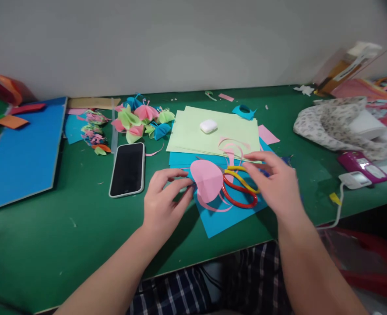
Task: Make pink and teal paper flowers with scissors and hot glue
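Observation:
A rounded pink paper cutout (207, 180) is above the blue paper, its left edge at the fingertips of my left hand (167, 194), which is closed in a pinch there. My right hand (275, 181) is closed at thumb and forefinger on a thin, curled pink paper scrap (230, 158). Just left of and below those fingers lie scissors (241, 203) with one red and one yellow handle loop; their blades are mostly hidden by the cutout. Beneath are blue paper sheets (216, 225) and a stack of pale green sheets (183, 135), with a white rounded case (208, 126) on top.
A phone (127, 169) lies left of my left hand, with folded paper flowers (141, 116) behind it. A blue board (26, 153) is at far left. Patterned cloth (325, 122), a purple device (364, 166) and a white cable (339, 210) are at right.

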A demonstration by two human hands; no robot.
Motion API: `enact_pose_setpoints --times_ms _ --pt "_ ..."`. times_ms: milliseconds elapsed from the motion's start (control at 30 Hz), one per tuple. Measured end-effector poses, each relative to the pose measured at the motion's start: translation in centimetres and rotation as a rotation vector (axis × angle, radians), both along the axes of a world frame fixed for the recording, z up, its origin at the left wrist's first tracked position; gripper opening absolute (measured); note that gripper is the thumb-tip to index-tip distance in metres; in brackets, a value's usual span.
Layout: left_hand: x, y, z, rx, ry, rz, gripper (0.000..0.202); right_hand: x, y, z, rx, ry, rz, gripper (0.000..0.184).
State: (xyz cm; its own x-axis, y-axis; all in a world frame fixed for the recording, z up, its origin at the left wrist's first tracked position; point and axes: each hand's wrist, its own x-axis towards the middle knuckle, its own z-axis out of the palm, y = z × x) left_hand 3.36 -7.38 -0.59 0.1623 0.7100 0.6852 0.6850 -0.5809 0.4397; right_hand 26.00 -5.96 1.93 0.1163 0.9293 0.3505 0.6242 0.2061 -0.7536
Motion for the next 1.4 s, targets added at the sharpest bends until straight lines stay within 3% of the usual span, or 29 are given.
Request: enact_pose_setpoints --times_ms 100,200,300,367,467,600,733,833,933,1033,1100,1233,1300,1400 --pt "-0.1 0.0 -0.1 0.039 -0.021 0.035 0.011 4.2 -0.9 0.0 -0.009 -0.124 -0.296 0.024" --pt "-0.1 0.1 -0.1 0.071 -0.035 0.059 0.010 8.5 -2.5 -1.2 -0.175 -0.358 -0.525 0.034" --pt "0.0 0.2 -0.2 0.067 -0.052 0.066 0.009 11.0 -3.8 -3.2 -0.359 -0.506 -0.546 0.057" --pt "0.1 0.2 -0.3 0.057 -0.056 0.064 0.009 11.5 -4.2 -4.4 -0.387 -0.590 -0.483 0.064" --pt "0.1 0.3 -0.5 0.061 -0.052 0.062 0.008 11.1 -3.8 -5.4 -0.354 -0.696 -0.446 0.062" --pt "0.1 0.2 -0.5 0.080 -0.040 0.051 0.009 10.0 -2.6 -5.4 -0.351 -0.772 -0.490 0.065" --pt "0.2 0.0 -0.2 0.104 -0.059 0.007 0.012 9.5 -1.9 -5.4 -0.305 -0.835 -0.456 0.046" --pt "0.1 -0.2 0.0 0.118 -0.107 -0.009 0.015 9.3 -2.2 -5.1 -0.234 -0.660 -0.506 0.044" --pt "0.0 -0.4 0.0 0.161 -0.154 -0.015 0.019 8.5 -3.3 -3.6 -0.133 -0.023 -0.580 0.042" --pt "-0.2 -0.5 0.0 0.209 -0.161 -0.011 0.021 6.7 -4.8 -1.2 -0.117 0.764 -0.304 0.031" --pt "-0.3 -0.5 0.0 0.238 -0.162 0.002 0.022 5.1 -5.9 0.3 -0.217 0.985 -0.049 0.031" --pt "-0.3 -0.5 -0.2 0.286 -0.150 0.030 0.021 2.4 -7.8 0.8 -0.380 1.098 0.286 0.033" --pt "-0.3 -0.5 -0.2 0.306 -0.125 0.040 0.021 1.6 -8.5 -0.1 -0.469 1.053 0.438 0.037" --pt "-0.3 -0.5 -0.1 0.339 -0.073 0.041 0.020 1.1 -9.0 -1.7 -0.563 0.988 0.549 0.037"
